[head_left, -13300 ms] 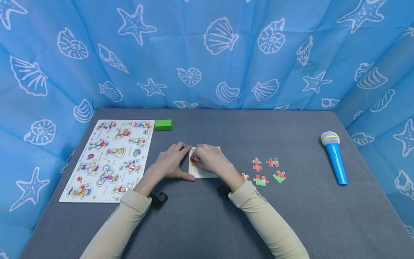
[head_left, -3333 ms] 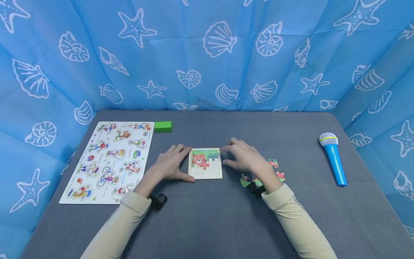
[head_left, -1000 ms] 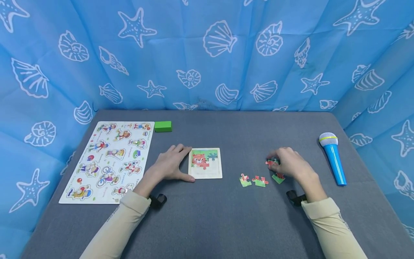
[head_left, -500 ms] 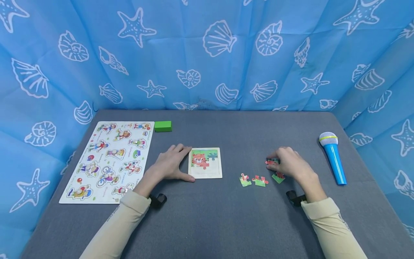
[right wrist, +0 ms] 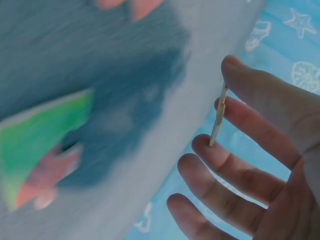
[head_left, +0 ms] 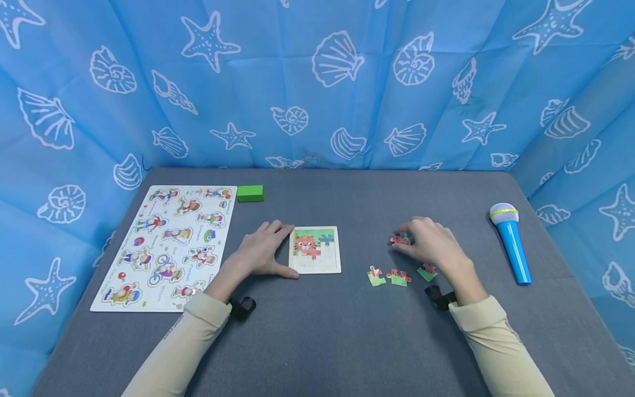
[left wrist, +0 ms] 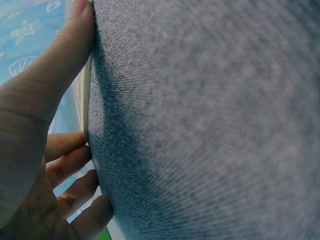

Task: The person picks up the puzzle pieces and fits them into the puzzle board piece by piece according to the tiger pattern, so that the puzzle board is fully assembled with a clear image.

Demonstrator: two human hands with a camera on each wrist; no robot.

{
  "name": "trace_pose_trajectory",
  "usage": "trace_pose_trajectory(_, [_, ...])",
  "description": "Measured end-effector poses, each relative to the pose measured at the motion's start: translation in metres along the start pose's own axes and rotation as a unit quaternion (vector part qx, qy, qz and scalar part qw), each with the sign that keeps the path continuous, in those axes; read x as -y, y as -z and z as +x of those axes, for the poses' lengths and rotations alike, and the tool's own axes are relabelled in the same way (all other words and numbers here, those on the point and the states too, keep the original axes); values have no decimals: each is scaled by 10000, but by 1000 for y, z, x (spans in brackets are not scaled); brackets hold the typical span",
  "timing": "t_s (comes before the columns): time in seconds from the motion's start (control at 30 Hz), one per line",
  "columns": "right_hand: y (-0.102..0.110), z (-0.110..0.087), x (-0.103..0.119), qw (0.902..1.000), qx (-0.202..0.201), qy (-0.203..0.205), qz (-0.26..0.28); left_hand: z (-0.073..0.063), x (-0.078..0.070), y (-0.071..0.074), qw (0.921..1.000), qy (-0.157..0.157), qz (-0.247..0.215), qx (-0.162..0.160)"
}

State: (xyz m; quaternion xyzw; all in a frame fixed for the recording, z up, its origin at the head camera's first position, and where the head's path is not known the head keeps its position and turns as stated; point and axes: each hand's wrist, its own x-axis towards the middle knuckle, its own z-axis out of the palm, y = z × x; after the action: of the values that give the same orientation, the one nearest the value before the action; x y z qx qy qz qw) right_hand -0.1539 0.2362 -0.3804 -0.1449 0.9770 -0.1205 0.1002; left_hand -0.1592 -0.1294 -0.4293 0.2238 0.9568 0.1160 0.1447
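**Piece in your right-hand pinch, puzzle tray waiting for it**

Okay, going from your side outward, with the puzzle tray (head_left: 327,266) as the landmark. Nearest bit that matters: three loose pieces (head_left: 399,280) lying flat on the table (head_left: 297,336), to the right of the tray and a touch closer to you than its middle.

The tray itself is part-filled: tiger face on its left, teal bit at its far right corner, bare wood along the near side and mid-right. Your left hand (head_left: 266,248) sits on its left edge, fingers spread, thumb by the near corner and forefinger by the far one. Touching it, not wrapped round it.

Your right hand (head_left: 436,247), well to the tray's right, has the held piece (head_left: 399,240) clamped between thumb and fingertips. Looks lifted; can't tell how high.

My read: you're between pickup and placing. Next move calls for bringing it over the tray, turning it to match a bare spot, then pressing it flat while the left hand steadies.

Rest: picture board (head_left: 157,247) left of the tray, blue microphone (head_left: 515,248) far right of it, green block (head_left: 250,193) beyond and left.
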Motion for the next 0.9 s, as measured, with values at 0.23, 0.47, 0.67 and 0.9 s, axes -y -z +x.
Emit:
trace_pose_trajectory(0.23, [-1, 13, 32, 9995, -140, 278, 2, -1, 0, -1, 10000, -12, 46, -69])
trace_pose_trajectory(0.47, [-8, 26, 66, 9978, -135, 631, -128, 0, 1, -2, 10000, -25, 42, -70])
trace_pose_trajectory(0.67, [-21, 34, 93, 9946, -170, 1006, -182, 0, 1, -2, 10000, -25, 19, -59])
trace_pose_trajectory(0.9, [-37, 40, 116, 9937, -58, 1100, -228, 1, 1, -2, 10000, 6, 16, -25])
